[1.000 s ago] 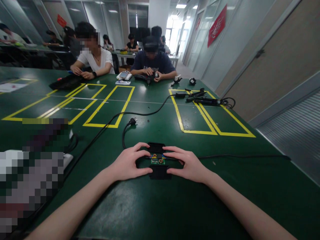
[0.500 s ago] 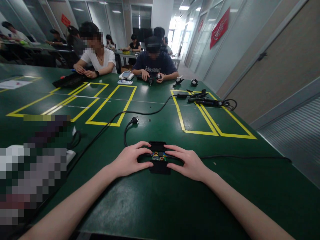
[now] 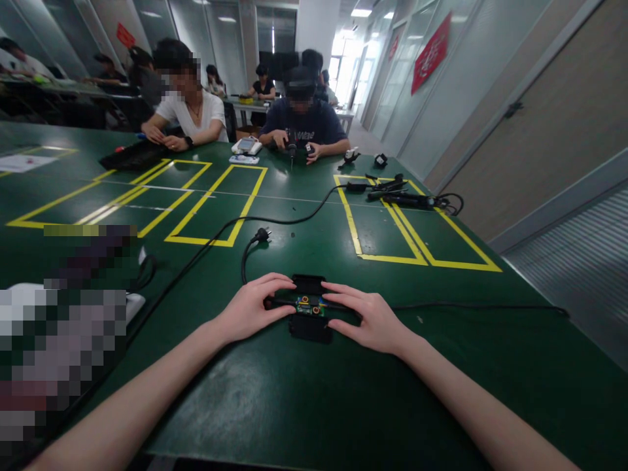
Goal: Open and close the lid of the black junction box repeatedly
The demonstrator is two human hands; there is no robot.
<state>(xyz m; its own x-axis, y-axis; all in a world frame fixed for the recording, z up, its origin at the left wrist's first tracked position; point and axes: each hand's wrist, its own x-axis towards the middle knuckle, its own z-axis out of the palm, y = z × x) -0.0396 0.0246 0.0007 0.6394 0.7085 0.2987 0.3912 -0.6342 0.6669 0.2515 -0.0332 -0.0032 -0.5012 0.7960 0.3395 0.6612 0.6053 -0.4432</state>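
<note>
An opened black plastic case [image 3: 310,329] lies on the green table, its two shell halves spread above and below a small circuit board [image 3: 311,305] with copper coils. My left hand [image 3: 255,306] grips the case's left side, fingers at the upper half and thumb near the lower one. From the right, my right hand [image 3: 370,318] holds it likewise, its fingertips at the upper half and thumb against the lower. A black cable leaves the board on each side, partly hidden by my hands. Left of the case, a power plug [image 3: 263,235] rests on the table.
A long black cable [image 3: 230,227] crosses the table towards an adapter and a dark bundle of parts [image 3: 400,196]. Yellow tape outlines [image 3: 199,243] mark the surface. Across the table sit two people, one holding an electric screwdriver [image 3: 292,154]. Blurred-out items fill the left edge.
My left fingers have shifted slightly; the middle finger no longer shows at the board. The case and plug appear a little further left and up. The person opposite has raised the screwdriver.
</note>
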